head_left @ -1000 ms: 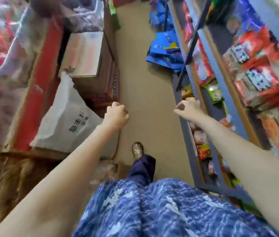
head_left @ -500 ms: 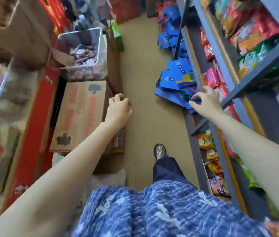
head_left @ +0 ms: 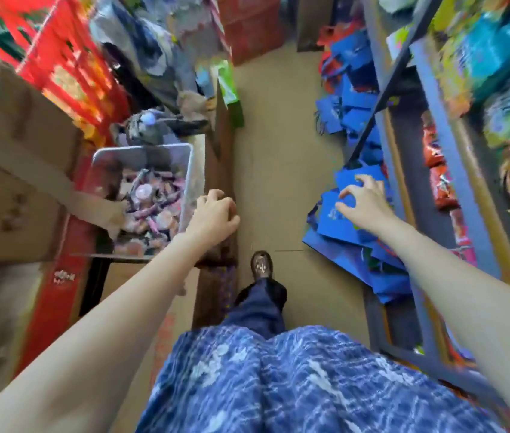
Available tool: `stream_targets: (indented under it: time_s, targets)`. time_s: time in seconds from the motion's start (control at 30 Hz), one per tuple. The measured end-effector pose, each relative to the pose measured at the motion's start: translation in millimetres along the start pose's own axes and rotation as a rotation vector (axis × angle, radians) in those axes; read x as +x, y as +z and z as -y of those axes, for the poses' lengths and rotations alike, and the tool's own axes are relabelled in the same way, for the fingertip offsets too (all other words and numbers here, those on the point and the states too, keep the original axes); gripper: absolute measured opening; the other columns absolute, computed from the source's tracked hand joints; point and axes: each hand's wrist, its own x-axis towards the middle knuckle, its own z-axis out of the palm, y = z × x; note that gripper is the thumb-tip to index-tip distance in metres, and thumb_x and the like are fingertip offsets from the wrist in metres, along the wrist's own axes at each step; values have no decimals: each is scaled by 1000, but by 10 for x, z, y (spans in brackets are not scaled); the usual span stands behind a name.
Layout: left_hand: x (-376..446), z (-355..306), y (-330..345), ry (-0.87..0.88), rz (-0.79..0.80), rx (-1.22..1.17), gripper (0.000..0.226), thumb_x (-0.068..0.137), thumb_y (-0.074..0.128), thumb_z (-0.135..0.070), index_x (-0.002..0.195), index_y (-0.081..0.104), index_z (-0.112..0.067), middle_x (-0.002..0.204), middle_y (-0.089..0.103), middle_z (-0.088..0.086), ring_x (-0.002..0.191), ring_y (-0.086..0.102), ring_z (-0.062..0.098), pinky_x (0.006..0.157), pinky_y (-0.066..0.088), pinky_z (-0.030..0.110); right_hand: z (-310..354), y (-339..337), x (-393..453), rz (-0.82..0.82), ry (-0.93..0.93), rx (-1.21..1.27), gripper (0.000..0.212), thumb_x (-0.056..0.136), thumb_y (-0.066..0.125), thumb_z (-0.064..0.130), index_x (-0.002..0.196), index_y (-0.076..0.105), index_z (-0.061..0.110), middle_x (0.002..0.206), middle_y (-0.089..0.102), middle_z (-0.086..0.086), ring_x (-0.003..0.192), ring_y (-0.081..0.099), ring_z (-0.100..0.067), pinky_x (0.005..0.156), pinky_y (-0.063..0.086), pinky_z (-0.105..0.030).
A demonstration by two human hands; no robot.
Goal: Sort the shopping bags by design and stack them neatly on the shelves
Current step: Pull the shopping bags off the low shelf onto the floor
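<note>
Two bare hands: left hand (head_left: 214, 214), right hand (head_left: 363, 203). One brown patterned shoe (head_left: 261, 265) on tan floor, between hands. One clear plastic bin (head_left: 189, 170) of small pink and purple packets, left of shoe; packets too many and too blurred to count. Blue fabric shopping bags in two heaps right of shoe: near heap (head_left: 335, 226), far heap (head_left: 350, 101); bag count unclear. One grey metal shelf rack (head_left: 453, 157) right of shoe.
</note>
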Motion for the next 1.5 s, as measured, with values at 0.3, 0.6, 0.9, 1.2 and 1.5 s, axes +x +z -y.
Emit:
stream_targets:
  time_s: [0.3, 0.6, 0.9, 1.2, 1.5]
  targets:
    - [2645, -260, -1143, 175, 64, 64, 30, 90, 54, -28, 115, 60, -12, 134, 40, 12, 124, 37, 35, 103, 34, 40, 449, -918, 2171, -106, 180, 105, 24, 91, 57, 18, 105, 63, 1, 141, 31, -19, 134, 22, -29, 101, 18, -27]
    - [5092, -524, -1781, 258, 117, 134, 35, 92, 52, -30, 122, 56, -13, 138, 36, 11, 124, 33, 36, 104, 33, 39, 574, -1321, 4566, -86, 248, 95, 28, 92, 55, 27, 109, 61, 5, 145, 26, -13, 135, 19, -32, 106, 21, -37]
    - [7218, -429, -2368, 257, 176, 126, 33, 89, 54, -29, 116, 60, -10, 134, 40, 13, 124, 35, 36, 103, 35, 40, 1165, -1596, 6779, -70, 161, 103, 22, 91, 57, 26, 102, 62, 7, 144, 29, -10, 133, 19, -28, 107, 21, -35]
    - [9525, -834, -2843, 528, 312, 408, 34, 92, 51, -34, 120, 58, -17, 140, 36, 8, 125, 33, 32, 100, 31, 41, 1052, -2045, 8247, -309, 447, 180, 27, 91, 58, 25, 107, 62, 3, 144, 29, -14, 133, 21, -33, 107, 16, -34]
    - [11085, -2172, -2905, 830, 220, 328, 34, 93, 48, -27, 121, 57, -12, 138, 37, 10, 125, 32, 34, 98, 34, 44, 612, -2089, 9010, -419, 755, 276, 30, 89, 60, 28, 108, 64, 6, 141, 33, -18, 134, 22, -33, 106, 15, -32]
